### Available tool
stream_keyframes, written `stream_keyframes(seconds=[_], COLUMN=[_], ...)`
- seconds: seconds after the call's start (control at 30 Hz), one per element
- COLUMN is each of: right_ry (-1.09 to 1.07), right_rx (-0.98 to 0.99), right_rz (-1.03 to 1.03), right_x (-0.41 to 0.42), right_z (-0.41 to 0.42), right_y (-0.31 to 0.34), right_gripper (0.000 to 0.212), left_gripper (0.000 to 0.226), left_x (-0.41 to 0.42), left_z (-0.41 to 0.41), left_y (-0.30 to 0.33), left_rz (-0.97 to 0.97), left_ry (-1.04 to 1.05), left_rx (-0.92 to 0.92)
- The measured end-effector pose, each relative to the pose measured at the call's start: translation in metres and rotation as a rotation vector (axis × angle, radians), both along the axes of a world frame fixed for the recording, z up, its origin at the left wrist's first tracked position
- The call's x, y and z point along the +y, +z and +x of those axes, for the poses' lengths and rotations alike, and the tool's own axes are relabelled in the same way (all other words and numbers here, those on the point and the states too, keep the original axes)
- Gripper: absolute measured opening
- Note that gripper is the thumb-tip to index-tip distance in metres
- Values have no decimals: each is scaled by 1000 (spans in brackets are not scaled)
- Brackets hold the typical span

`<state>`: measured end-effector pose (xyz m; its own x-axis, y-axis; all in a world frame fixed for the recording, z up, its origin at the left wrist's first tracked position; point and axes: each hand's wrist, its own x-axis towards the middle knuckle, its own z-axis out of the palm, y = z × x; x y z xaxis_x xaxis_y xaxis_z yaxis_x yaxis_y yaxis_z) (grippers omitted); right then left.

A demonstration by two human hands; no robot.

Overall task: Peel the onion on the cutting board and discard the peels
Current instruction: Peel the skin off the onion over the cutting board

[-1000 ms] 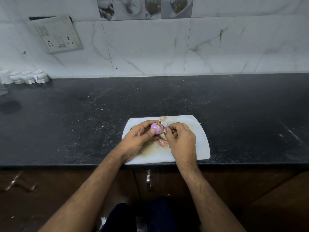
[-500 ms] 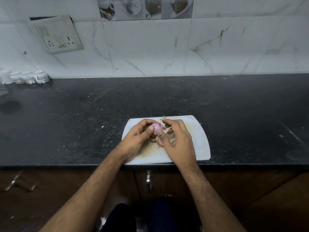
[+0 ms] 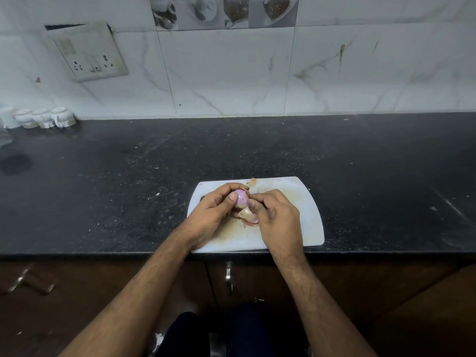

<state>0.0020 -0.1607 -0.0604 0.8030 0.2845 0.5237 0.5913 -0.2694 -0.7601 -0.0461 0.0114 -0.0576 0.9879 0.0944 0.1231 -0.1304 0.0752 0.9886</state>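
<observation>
Purple onion (image 3: pixel 241 196) gripped by both hands, peels (image 3: pixel 247 215) beneath, cups (image 3: pixel 43 118) far-L

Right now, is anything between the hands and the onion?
Nothing visible. The left hand holds the onion above the cutting board; the right hand pinches skin at its side. Loose peel lies below.

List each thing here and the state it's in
Onion: mostly peeled, held above the board.
Peels: loose, lying under the hands.
Cutting board: stained, flat on the counter.
Left hand: gripping the onion.
Right hand: fingers curled at the onion.
Cups: upside down by the wall.
</observation>
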Motion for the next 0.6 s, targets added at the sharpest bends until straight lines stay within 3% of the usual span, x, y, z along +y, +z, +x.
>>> stream_keyframes(seconds=[0.33, 0.6], right_ry=[-65, -30], right_rx=[-177, -120], right_rz=[-64, -141], right_x=[2, 1], right_z=[-8, -12], right_y=[-3, 0], right_gripper=[17, 21], left_gripper=[46, 38], left_x=[-1, -1], left_z=[2, 1], left_y=[-2, 1], left_rz=[17, 26], left_ry=[-13, -41], left_rx=[11, 40])
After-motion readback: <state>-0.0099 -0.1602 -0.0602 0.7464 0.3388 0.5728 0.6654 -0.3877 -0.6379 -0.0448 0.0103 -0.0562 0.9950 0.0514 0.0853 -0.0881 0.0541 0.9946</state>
